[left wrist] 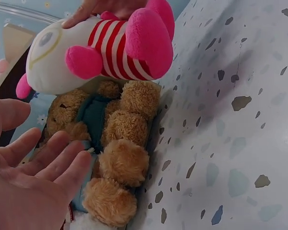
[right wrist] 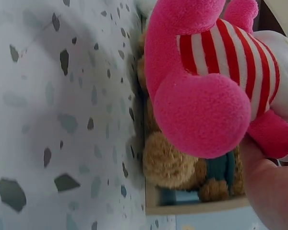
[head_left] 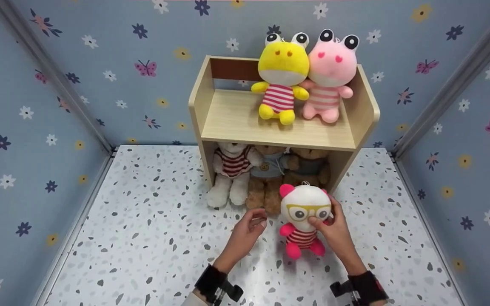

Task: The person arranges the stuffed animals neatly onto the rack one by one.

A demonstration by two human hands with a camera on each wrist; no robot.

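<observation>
A plush panda (head_left: pixel 302 238) with pink ears and limbs, yellow glasses and a red-striped body is held up in front of the shelf. My right hand (head_left: pixel 337 233) grips it by the side of its head, thumb across the face. In the right wrist view the panda's pink foot (right wrist: pixel 201 115) hides much of the scene, and only part of the right hand (right wrist: pixel 273 187) shows. My left hand (head_left: pixel 245 236) is to the left of the panda, apart from it, with nothing in it. Its fingers look loosely spread in the left wrist view (left wrist: pixel 43 163).
A two-tier wooden shelf (head_left: pixel 236 117) stands against the flowered wall. On top sit a yellow frog plush (head_left: pixel 283 63) and a pink frog plush (head_left: pixel 332 63). Below sit a white bear (head_left: pixel 228 187) and two brown bears, one in a light blue top (head_left: pixel 268 165). Speckled flooring (head_left: pixel 151 238) surrounds the shelf.
</observation>
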